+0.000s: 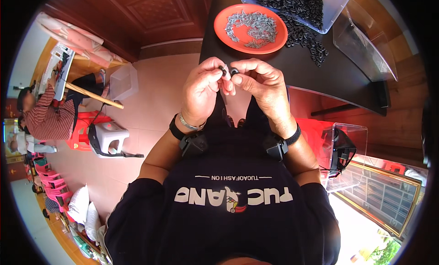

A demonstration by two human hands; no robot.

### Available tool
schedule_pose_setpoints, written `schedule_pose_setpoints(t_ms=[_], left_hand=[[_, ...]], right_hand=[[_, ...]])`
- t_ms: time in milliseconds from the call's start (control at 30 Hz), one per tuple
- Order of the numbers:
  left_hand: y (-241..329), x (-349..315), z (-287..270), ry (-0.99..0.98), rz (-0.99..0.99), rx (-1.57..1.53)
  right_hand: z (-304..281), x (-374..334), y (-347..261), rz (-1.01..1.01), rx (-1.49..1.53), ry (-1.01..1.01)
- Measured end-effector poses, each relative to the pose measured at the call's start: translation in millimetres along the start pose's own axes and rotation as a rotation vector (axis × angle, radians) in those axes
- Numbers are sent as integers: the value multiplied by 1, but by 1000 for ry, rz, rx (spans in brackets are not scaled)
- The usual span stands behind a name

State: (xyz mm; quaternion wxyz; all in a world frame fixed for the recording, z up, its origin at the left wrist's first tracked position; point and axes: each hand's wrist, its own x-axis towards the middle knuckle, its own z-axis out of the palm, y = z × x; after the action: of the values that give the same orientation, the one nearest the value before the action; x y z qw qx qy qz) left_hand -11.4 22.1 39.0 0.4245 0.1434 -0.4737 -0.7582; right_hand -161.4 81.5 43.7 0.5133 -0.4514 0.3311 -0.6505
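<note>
While the person sat at the near edge of the black table (347, 77), both hands were raised together just short of it, at the middle of the view. Off to the far left another person in a striped top sat at a separate desk, with a white plastic stool (111, 136) on the floor between. The left hand (201, 93) was curled closed, thumb and forefinger pinched on a small dark part (223, 69); what that part was could not be told at this size. Just beside it, almost touching, the right hand (265, 84) pinched a small black ring (234, 71) between thumb and fingertips, the other fingers folded in. Each wrist carried a black strapped device.

On the table beyond the hands, an orange plate (224, 29) held a heap of small grey metal pieces (254, 27). To its right a clear plastic tub (336, 9) was full of black rings, and more black rings (306, 41) lay spilled on the tabletop near it. Further right stood an empty clear container (366, 45).

The step in hand looked like fitting the two small parts together. That would call for lining the ring's hole squarely with the other piece, holding both steady, and pressing lightly without letting either slip.
</note>
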Motion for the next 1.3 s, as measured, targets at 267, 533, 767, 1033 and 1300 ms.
schedule_pose_setpoints(t_ms=[267,533,767,1033,1300], left_hand=[[0,-3,-9,14,10,9],[1,-3,-9,10,-24,104],[-1,-2,-12,-1,-25,42],[-2,-4,-7,-15,-62,-32],[1,-6,-11,52,-176,285]], right_hand=[[6,-1,9,-110,-268,39],[-6,0,16,30,48,69],[4,-2,9,-129,-322,24],[-13,7,15,-89,-69,-149],[-24,12,25,267,-22,106]])
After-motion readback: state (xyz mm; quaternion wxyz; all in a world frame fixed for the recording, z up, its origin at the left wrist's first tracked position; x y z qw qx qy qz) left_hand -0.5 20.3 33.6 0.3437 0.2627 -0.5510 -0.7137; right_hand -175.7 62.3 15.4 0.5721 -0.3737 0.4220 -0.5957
